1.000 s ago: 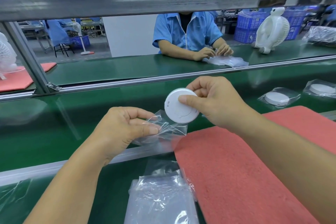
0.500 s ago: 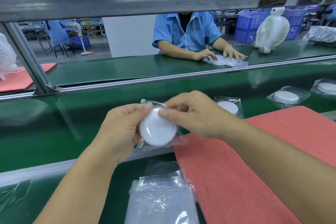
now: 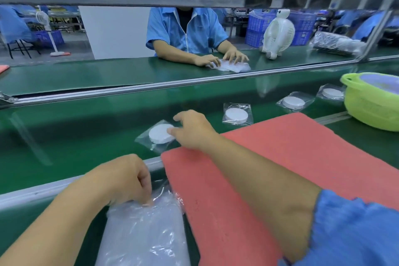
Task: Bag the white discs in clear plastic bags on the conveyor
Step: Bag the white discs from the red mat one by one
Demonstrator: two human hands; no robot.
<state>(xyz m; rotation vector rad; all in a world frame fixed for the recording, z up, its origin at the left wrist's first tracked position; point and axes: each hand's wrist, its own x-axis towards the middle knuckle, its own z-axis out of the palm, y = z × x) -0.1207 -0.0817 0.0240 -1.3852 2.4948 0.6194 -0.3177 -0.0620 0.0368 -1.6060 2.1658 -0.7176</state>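
Observation:
A white disc in a clear bag (image 3: pixel 160 134) lies flat on the green conveyor belt (image 3: pixel 86 131). My right hand (image 3: pixel 192 130) reaches over it, thumb tip touching the disc's right edge and the fingers relaxed. Near the front edge, my left hand (image 3: pixel 127 181) pinches the top of a stack of clear plastic bags (image 3: pixel 144 235) with curled fingers. Three more bagged discs sit on the belt to the right: one (image 3: pixel 236 114) close by, another (image 3: pixel 293 102) further on, and the last (image 3: pixel 332 93) beside the basin.
A red foam mat (image 3: pixel 291 157) covers the bench under my right forearm. A lime green basin (image 3: pixel 371 103) stands at the right. Across the belt a person (image 3: pixel 185 34) handles bags, with a white fan (image 3: pixel 278 32) beside them. A metal rail runs overhead.
The disc went into the bag held between both hands, and now lies bagged on the belt. My left hand dropped to the bag stack. The view shifted right, showing the basin.

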